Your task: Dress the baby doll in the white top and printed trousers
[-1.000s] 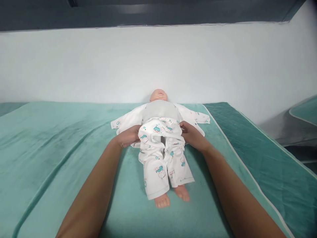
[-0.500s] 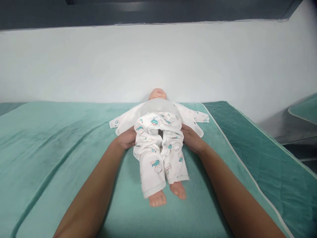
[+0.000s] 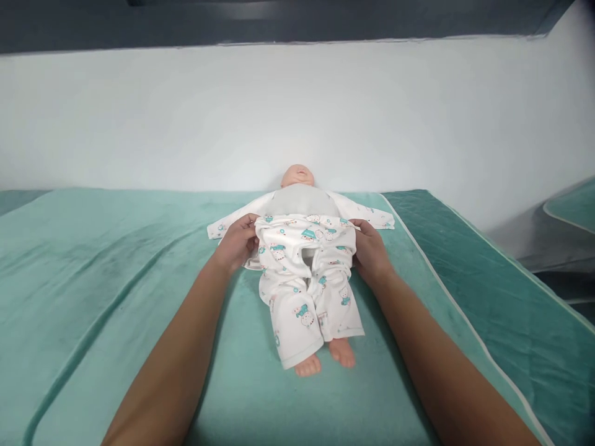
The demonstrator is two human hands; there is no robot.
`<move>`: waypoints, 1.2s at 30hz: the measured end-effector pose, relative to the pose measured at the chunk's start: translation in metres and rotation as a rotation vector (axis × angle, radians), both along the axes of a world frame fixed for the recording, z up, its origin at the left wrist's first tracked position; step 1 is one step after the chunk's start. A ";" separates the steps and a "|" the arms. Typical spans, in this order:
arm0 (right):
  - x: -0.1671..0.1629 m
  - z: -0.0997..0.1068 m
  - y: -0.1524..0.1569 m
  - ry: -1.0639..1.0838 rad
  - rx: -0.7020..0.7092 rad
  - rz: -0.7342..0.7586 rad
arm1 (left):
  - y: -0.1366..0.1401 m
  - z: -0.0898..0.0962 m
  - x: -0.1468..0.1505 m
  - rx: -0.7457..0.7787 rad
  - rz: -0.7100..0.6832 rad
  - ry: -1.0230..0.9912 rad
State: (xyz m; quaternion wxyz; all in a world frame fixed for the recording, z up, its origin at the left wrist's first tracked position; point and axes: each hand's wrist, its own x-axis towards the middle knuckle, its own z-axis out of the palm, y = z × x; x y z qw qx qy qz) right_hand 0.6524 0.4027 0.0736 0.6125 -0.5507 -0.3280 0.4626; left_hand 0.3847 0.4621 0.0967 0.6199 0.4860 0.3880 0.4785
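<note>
A baby doll (image 3: 297, 175) lies on its back with its head by the wall and its feet (image 3: 343, 352) toward me. It wears white printed pants (image 3: 297, 294), pulled up over the hips, with a gap at the crotch. My left hand (image 3: 239, 241) pinches the waistband at its left side. At the opposite side my right hand (image 3: 369, 248) grips the waistband too, stretching it wide between both hands. A white printed shirt (image 3: 376, 217) has its sleeves spread out to either side of the doll. The doll's pale grey torso (image 3: 302, 199) shows above the waistband.
A light green blanket (image 3: 116, 347) with a long crease on the left lies under the doll. Darker green quilted cloth (image 3: 502, 297) borders it on the right. Behind the head rises a white wall (image 3: 297, 111), with a dark band along the top.
Both hands have moved up from the sides of the thighs to the waistband and spread it wider. The doll's feet have shifted slightly right, and the pant hems cover a little more of them.
</note>
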 end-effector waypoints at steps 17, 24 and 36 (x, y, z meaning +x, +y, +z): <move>0.002 0.004 0.001 -0.397 0.291 0.076 | -0.003 0.010 0.001 0.100 -0.028 0.084; 0.011 -0.003 0.013 -0.179 0.241 0.220 | -0.003 0.010 0.001 0.337 -0.095 0.332; 0.009 -0.007 0.019 -0.194 0.269 0.201 | -0.004 0.005 0.014 0.523 0.109 0.341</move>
